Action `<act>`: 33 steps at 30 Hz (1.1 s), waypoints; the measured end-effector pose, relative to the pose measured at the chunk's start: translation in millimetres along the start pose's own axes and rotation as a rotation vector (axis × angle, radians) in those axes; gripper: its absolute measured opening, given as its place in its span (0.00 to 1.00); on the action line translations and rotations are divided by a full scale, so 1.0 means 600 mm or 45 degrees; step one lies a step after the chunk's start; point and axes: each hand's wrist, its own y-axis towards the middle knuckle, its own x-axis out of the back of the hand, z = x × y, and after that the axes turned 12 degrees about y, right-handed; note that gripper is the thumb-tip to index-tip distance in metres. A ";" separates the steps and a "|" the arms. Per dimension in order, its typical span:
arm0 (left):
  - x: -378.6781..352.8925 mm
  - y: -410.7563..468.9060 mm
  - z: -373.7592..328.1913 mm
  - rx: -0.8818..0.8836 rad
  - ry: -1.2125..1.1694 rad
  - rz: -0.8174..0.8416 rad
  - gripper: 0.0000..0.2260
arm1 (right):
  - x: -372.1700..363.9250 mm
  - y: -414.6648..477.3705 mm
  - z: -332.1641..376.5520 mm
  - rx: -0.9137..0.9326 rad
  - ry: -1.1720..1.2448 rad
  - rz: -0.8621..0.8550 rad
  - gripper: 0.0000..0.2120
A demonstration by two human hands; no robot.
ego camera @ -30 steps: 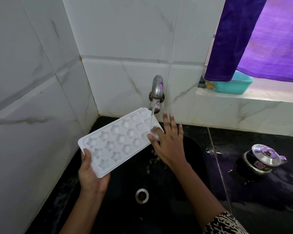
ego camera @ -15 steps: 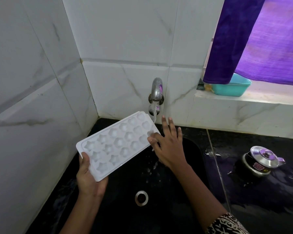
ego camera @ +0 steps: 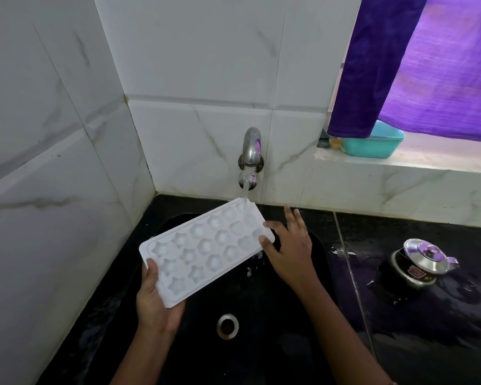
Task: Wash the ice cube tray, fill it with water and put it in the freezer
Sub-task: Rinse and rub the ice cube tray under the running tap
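A white ice cube tray with star and round cells is held tilted over the black sink. My left hand grips its near left corner, thumb on the rim. At the tray's far right end my right hand touches the edge with thumb and forefinger, the other fingers spread straight. Water runs from the steel wall tap onto the tray's far corner and drips off into the sink.
The sink drain lies below the tray. A steel lidded pot stands on the wet black counter at right. A teal tub sits on the window ledge under a purple curtain. Tiled walls close in left and behind.
The tray has shifted slightly so the water stream now lands on its far corner. My right hand has slid along the tray's right end, fingers still spread.
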 end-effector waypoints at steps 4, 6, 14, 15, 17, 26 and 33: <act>-0.016 -0.002 0.017 0.073 -0.001 0.051 0.26 | -0.001 0.009 0.013 0.252 -0.202 0.042 0.16; -0.025 -0.003 0.023 0.100 -0.018 0.080 0.26 | -0.008 0.023 0.026 0.285 -0.287 0.060 0.17; -0.039 0.003 0.018 0.071 -0.037 0.121 0.25 | -0.018 0.055 0.031 0.293 -0.436 0.004 0.18; -0.040 0.004 0.017 0.078 -0.033 0.126 0.25 | -0.021 0.055 0.034 0.298 -0.439 -0.013 0.20; -0.041 0.005 0.015 0.085 -0.031 0.119 0.26 | -0.032 0.048 0.038 0.348 -0.494 0.036 0.25; -0.021 0.007 0.007 0.062 -0.016 0.096 0.27 | -0.043 0.044 0.037 0.387 -0.458 0.082 0.28; -0.017 0.007 0.004 0.058 0.004 0.091 0.27 | -0.043 0.047 0.045 0.397 -0.465 0.081 0.27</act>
